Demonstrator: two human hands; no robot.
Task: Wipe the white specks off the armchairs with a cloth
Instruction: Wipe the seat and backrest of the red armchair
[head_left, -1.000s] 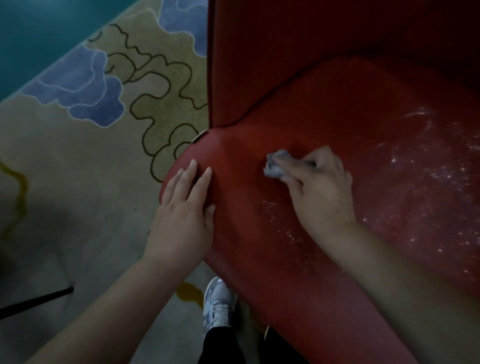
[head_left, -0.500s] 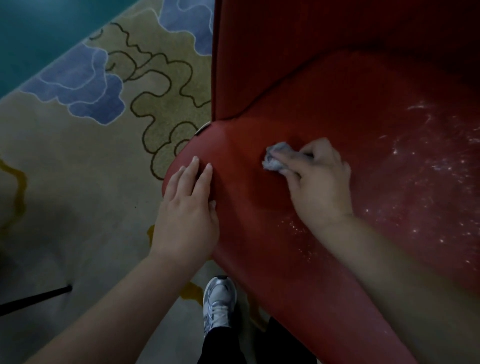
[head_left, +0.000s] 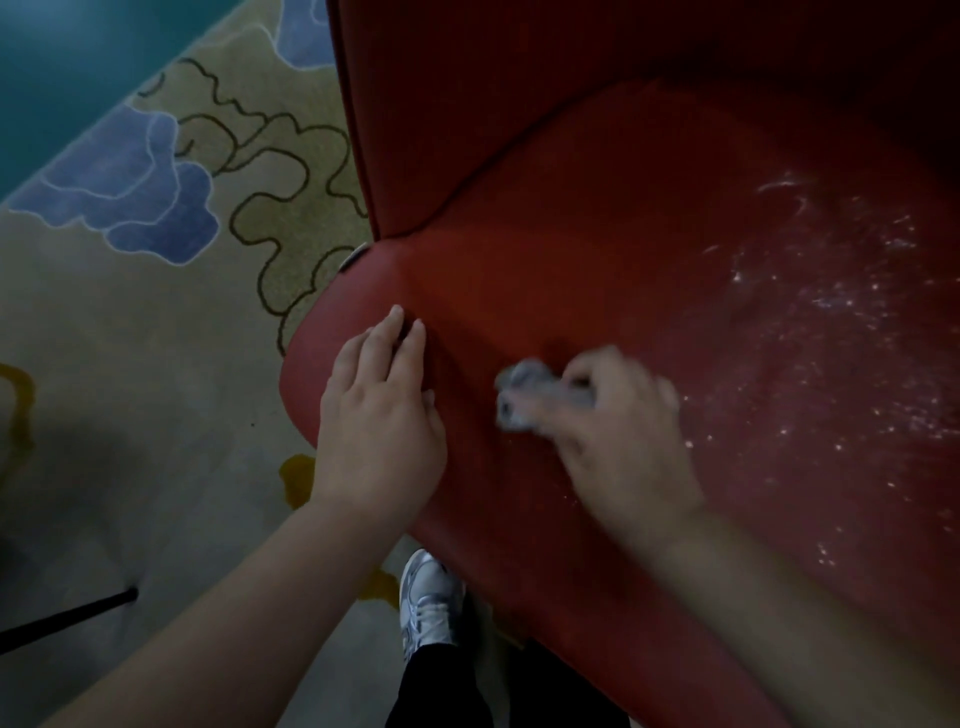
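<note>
- Red upholstery fills the shot: the armchair (head_left: 597, 249) seat, and the right hand (head_left: 618, 431) is on it near the front left part of the cushion, blurred mid-stroke.
- Grey cloth (head_left: 524, 389) is wadded into a small ball, poking out from the fingertips toward the left; the fingers curl round it, though the blur hides exactly how they pinch.
- Left hand (head_left: 379, 415) lies flat on the seat's rounded front-left corner, fingers straight and close together, pointing up toward the backrest, bracing and holding nothing.
- White specks (head_left: 841, 332) lie thickest on the right half of the seat, well apart from the cloth; the patch just under and left of the wad looks mostly clean.
- My read: this wipe should work rightward into that dusty field, in overlapping passes, gathering specks rather than scattering them onto the patterned carpet (head_left: 156, 260).
- A flatter, unfolded cloth would likely cover more; the ball only touches a small spot.
- Orientation: the bundle's long axis runs roughly left to right across the picture, its free end aimed at the left hand.
- Sneaker (head_left: 428, 603) stands on the floor just below the seat's front edge.
</note>
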